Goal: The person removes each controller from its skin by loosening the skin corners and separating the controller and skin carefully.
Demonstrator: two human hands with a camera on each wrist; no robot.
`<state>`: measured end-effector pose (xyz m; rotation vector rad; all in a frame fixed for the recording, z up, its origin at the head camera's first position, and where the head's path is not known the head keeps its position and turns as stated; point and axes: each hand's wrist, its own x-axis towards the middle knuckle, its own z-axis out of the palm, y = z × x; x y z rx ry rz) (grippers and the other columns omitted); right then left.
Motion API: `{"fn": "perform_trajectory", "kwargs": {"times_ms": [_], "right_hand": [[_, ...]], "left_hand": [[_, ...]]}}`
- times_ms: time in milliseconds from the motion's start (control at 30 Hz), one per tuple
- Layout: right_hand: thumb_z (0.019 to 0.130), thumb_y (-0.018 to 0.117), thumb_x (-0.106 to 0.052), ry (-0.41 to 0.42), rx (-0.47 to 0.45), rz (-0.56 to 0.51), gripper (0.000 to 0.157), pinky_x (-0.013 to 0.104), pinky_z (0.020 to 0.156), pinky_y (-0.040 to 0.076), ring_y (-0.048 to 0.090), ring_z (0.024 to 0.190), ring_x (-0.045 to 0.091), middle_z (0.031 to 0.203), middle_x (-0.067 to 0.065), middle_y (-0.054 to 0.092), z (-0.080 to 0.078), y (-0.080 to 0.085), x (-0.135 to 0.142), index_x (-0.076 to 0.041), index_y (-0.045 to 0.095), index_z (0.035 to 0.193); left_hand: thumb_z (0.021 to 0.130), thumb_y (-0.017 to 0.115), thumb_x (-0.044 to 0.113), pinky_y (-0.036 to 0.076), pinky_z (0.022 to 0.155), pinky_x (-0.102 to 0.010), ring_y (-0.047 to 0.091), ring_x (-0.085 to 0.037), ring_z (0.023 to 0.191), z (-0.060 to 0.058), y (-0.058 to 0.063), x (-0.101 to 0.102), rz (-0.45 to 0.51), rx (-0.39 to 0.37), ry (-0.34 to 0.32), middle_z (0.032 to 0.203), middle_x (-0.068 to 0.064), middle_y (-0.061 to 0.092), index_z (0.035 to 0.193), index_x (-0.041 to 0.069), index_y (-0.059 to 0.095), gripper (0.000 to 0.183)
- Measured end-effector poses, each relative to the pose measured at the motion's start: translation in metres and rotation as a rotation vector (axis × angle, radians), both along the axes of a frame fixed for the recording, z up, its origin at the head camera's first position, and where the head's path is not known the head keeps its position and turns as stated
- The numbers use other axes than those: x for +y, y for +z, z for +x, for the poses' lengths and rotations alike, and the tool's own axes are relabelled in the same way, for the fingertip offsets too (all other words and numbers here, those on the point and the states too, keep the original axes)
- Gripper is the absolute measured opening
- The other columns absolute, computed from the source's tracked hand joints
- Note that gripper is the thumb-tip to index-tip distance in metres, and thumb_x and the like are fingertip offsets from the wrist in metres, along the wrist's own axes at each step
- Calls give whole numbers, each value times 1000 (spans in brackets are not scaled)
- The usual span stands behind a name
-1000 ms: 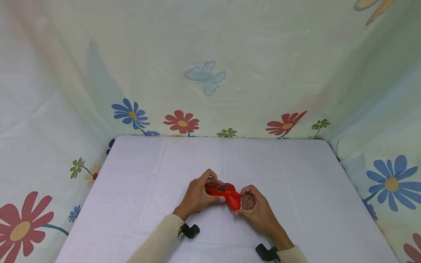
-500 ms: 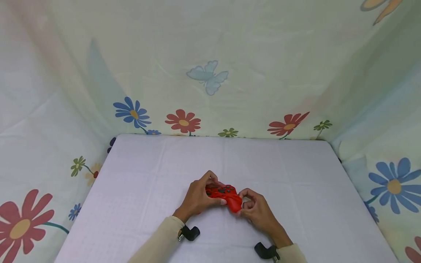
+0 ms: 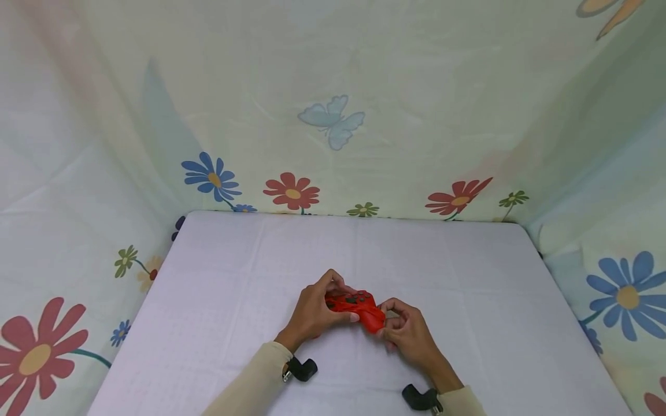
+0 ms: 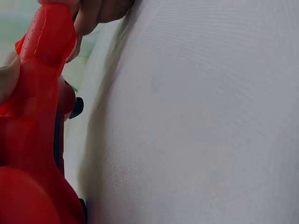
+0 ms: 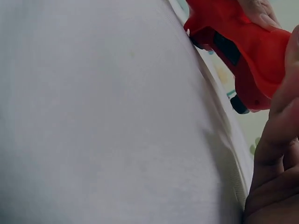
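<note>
A red game controller (image 3: 370, 316) with dark buttons is held just above the white table, near its middle. Its red outer skin looks soft and loose, like a silicone cover, and bulges at the right grip in the right wrist view (image 5: 271, 60). My left hand (image 3: 311, 312) grips the controller's left side, thumb along the near edge and fingers over the far edge. At the right grip's end, my right hand (image 3: 412, 338) pinches the red skin between thumb and index finger. In the left wrist view the controller (image 4: 39, 107) shows its red underside; the left grip is mostly hidden.
A white cloth covers the table (image 3: 250, 260). Behind and at both sides hangs a curtain (image 3: 234, 115) printed with flowers and a butterfly. A black wrist camera (image 3: 303, 368) sits on the left wrist, and another (image 3: 420, 398) on the right.
My right thumb and index finger have closed in on the end of the right grip, pulling slightly at the red skin. The left hand keeps its hold, and the head view has shifted slightly.
</note>
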<state>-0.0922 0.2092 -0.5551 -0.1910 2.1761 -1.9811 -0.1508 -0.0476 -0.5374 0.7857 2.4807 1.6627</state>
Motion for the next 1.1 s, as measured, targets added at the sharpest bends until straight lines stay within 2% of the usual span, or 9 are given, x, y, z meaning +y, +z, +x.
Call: {"fn": "perform_trajectory", "kwargs": {"times_ms": [133,233,367,433,533,667,933,1100], "right_hand": [[83,71,15,-21,-34,-20,29,21,40,43,49,39,9,64,-4,61,2,-1,-1,2,56,104],[89,76,10,-37,-43,-48,28,21,44,47,53,45,8,78,-4,65,2,-1,-2,3,56,107],[89,83,-2,-61,-60,-65,40,23,49,51,56,54,10,79,0,62,1,0,-2,1,55,117],[89,84,-3,-74,-72,-57,42,23,48,50,54,53,10,74,1,62,0,0,-3,0,56,121],[90,79,2,-83,-83,-43,38,23,45,47,52,48,11,67,1,61,0,-2,-3,1,56,119],[88,72,11,-95,-66,-22,31,22,42,43,48,42,9,71,0,64,1,-2,-4,2,58,115],[87,77,9,-161,-73,-68,28,20,38,39,44,40,6,71,1,69,4,-1,-7,4,58,108],[88,71,11,-196,-110,-68,25,20,39,38,44,40,8,75,1,69,7,1,-10,3,58,108]], "left_hand": [[80,94,43,55,100,-33,73,-1,113,1,0,0,2,8,-2,120,16,79,116,23,54,58],[81,94,43,56,99,-33,74,-2,112,0,0,0,18,6,-2,120,14,79,115,21,54,57],[81,93,43,56,100,-32,74,-2,112,-2,-2,0,33,-16,5,121,14,79,115,21,54,56],[81,93,43,56,101,-32,73,-2,112,-2,-3,1,29,-21,12,121,14,79,115,22,54,56],[81,93,44,57,101,-32,73,-3,113,0,-3,1,16,-16,29,122,15,78,115,21,54,57],[80,94,44,57,102,-32,73,-4,114,3,-2,1,18,-12,33,122,14,78,116,20,55,58],[80,94,42,56,103,-32,72,-2,114,4,-1,2,27,-41,37,121,18,78,115,21,55,57],[79,95,42,56,103,-34,72,0,114,3,-2,3,30,-33,42,121,20,78,116,21,55,58]]}}
